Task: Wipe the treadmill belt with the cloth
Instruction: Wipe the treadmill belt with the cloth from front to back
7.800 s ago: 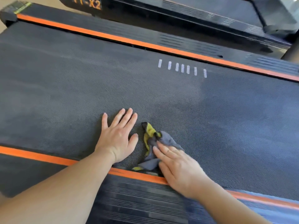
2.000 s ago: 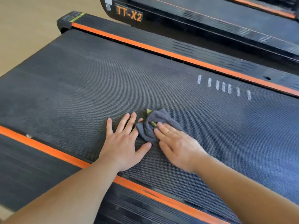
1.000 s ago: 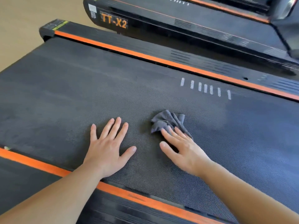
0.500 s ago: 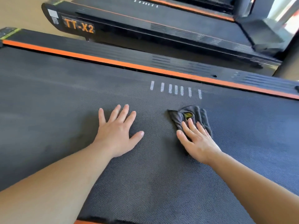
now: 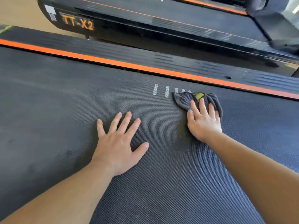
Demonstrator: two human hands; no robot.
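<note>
We judge the wipe to be partway done: our right hand (image 5: 203,123) presses the cloth (image 5: 182,99) with straight fingers, not gripping it, onto the treadmill belt (image 5: 64,102) at its far side. The cloth lies near the orange stripe (image 5: 113,62) and over some of the white marks (image 5: 155,89), and the duller, smeared stretch to the left looks not yet wiped. Our left hand (image 5: 118,143) rests spread and relaxed on the belt, holding nothing. The cloth is a soft, crumpled grey rag with a yellow patch showing, and the belt is a flat dark mat with a fine, woven-looking grain.
</note>
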